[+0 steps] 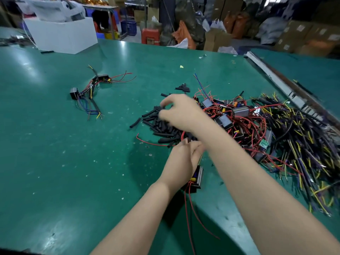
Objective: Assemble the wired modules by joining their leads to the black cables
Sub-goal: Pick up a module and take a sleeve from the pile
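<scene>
A wired module is held in the left hand above the green surface. The blurred right hand, fingers curled, is reached over the black tubing pile; its grip cannot be told. Foam sheets are held in a white box.

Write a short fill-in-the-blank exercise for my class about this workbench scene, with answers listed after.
1. The right hand reaches over a pile of short ____ tubing pieces.
2. The left hand holds a small black module trailing thin ____ wires.
3. The smooth worktable is ____ in colour.
4. Two already wired modules lie to the ____ of the hands.

Answers: black; red; green; left
</scene>
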